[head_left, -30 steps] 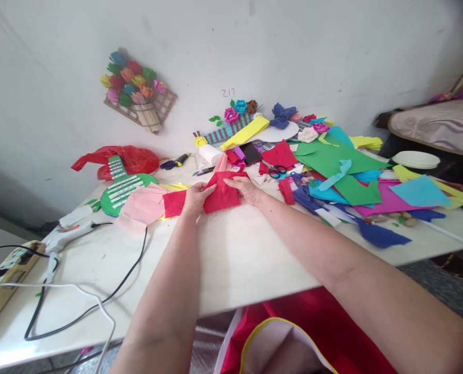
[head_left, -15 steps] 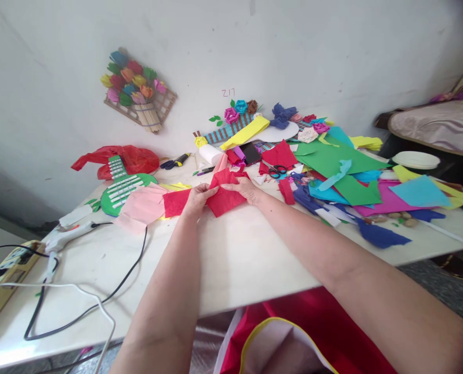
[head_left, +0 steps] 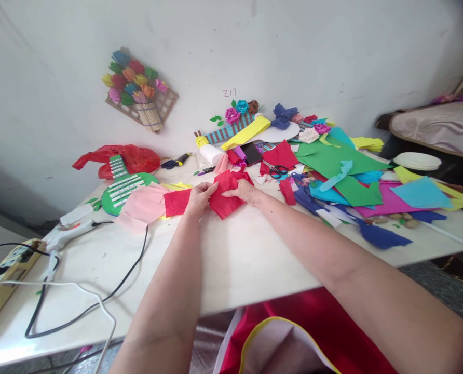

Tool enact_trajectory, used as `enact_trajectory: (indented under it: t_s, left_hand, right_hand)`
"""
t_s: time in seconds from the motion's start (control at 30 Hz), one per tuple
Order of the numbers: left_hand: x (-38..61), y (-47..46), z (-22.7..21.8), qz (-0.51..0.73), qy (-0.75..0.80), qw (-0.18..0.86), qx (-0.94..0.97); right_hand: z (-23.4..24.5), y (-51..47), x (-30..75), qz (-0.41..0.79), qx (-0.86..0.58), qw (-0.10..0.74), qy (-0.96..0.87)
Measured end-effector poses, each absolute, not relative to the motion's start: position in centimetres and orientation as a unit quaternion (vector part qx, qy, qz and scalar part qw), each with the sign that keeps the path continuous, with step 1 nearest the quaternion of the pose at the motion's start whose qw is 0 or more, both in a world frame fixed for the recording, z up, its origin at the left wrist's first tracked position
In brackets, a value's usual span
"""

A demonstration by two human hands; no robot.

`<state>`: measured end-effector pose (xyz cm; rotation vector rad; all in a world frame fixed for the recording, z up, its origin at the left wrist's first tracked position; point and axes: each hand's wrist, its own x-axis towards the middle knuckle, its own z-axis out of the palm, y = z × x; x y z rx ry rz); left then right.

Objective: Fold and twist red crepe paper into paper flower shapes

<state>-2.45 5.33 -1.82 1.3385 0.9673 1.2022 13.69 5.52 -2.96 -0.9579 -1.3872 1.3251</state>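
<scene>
- Holds crumpled red crepe paper (head_left: 227,206) between both hands, near the table's (head_left: 231,259) middle; cannot tell of contact with the tabletop.
- With left hand (head_left: 201,200), pinches the paper's nine-o'clock edge, thumb and fingers almost together.
- With right hand (head_left: 244,193), grasps the three-o'clock side, thumb laid across the face and pointing to nine; cannot tell the bend of the fingers behind.
- At nine o'clock from the held paper, shows a flat red piece (head_left: 176,202) just beside the left hand, then a pale pink sheet (head_left: 144,202), then a green guitar-shaped cutout (head_left: 113,200).
- At two o'clock, shows scissors (head_left: 278,170) near a red scrap (head_left: 281,154).
- Between eight and nine, well apart, shows a white glue gun (head_left: 70,235).
</scene>
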Motion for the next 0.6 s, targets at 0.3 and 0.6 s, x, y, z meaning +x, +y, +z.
enact_trajectory:
  t_s: [0.3,0.6]
  left_hand:
    - [-2.06,6.2,-2.27,0.504,0.46,0.385,0.622]
    - [-1.99,5.97,-1.84,0.472,0.504,0.268,0.672]
  right_hand:
    - [-2.74,5.26,13.65,0.514,-0.415,0.485,-0.573]
    - [-2.75,5.23,13.64,0.531,-0.406,0.485,-0.564]
